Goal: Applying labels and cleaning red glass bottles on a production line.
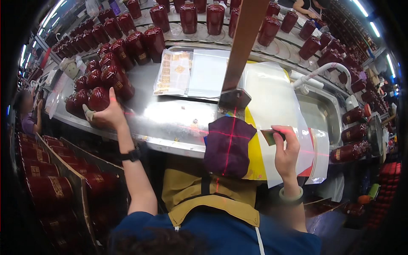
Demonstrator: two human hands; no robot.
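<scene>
My left hand [107, 114] is wrapped round the near end of a glossy dark red bottle [98, 98], at the near edge of a cluster of similar bottles on the steel bench. Something whitish covers one of its fingertips. Between the thumb and fingers of my right hand [287, 148] is a small flat scraper-like piece [269, 137], dark with a greenish face. It is held above white and yellow sheets [265, 97]. Between my hands a dark purple cloth [227, 157] covers a padded rest, and red laser lines cross on it.
A brown upright post [244, 42] rises behind the cloth. Sheets of gold decals [173, 72] lie beside a pale blue sheet [207, 73]. At right is a sink [321, 110] with a white tap [327, 67]. Red bottles line a conveyor [174, 36] behind; racked bottles [49, 189] stand lower left.
</scene>
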